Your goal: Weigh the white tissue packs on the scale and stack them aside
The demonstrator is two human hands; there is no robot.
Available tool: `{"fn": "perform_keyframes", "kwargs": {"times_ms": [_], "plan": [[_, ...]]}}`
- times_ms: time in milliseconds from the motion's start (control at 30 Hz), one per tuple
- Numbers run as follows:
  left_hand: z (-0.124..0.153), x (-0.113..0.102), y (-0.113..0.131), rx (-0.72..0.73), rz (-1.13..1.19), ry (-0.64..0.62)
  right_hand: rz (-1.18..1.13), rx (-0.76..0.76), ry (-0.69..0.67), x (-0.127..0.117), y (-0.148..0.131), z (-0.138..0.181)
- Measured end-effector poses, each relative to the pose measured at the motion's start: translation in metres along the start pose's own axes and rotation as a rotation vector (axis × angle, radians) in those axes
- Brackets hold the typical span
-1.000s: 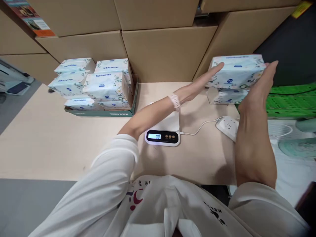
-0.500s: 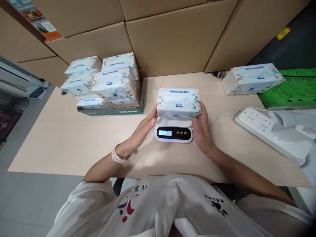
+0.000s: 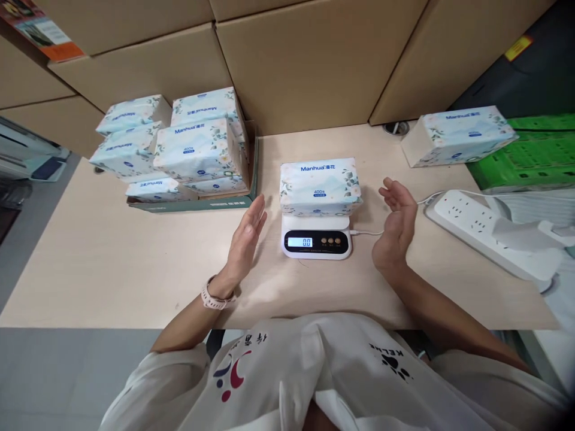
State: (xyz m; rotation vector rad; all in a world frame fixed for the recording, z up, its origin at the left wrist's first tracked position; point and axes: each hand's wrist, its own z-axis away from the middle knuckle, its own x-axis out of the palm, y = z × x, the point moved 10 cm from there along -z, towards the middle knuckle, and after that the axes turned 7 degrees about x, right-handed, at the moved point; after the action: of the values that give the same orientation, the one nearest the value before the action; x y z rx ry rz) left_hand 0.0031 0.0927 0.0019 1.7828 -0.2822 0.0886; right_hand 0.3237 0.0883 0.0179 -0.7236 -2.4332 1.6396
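Observation:
A tissue pack (image 3: 320,187) printed "Manhua" rests on a small white digital scale (image 3: 316,239) whose display reads 0.0. My left hand (image 3: 245,239) hovers just left of the scale, fingers stretched out, holding nothing. To the right of the scale my right hand (image 3: 396,222) is held edge-up, fingers loosely curved and apart, also holding nothing. Neither hand touches the pack.
A green tray (image 3: 202,203) at the back left holds several stacked tissue packs (image 3: 193,149). One more tissue pack (image 3: 458,136) lies at the back right beside a green crate (image 3: 525,161). A white power strip (image 3: 476,230) sits right; cardboard boxes (image 3: 314,66) line the back.
A second ago both hands gripped a pack at the right stack. They carried it onto the scale and have now let go and drawn apart.

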Motion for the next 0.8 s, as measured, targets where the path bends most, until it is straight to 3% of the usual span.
{"fn": "perform_keyframes", "kwargs": {"times_ms": [467, 800], "plan": [[-0.0031, 0.0006, 0.0021, -0.026, 0.074, 0.064, -0.119, 0.009, 0.118, -0.0081, -0.0016, -0.0011], [-0.0042, -0.0017, 0.0042, -0.025, 0.092, 0.084, -0.148, 0.053, 0.123, -0.0100, -0.0039, -0.0031]]}}
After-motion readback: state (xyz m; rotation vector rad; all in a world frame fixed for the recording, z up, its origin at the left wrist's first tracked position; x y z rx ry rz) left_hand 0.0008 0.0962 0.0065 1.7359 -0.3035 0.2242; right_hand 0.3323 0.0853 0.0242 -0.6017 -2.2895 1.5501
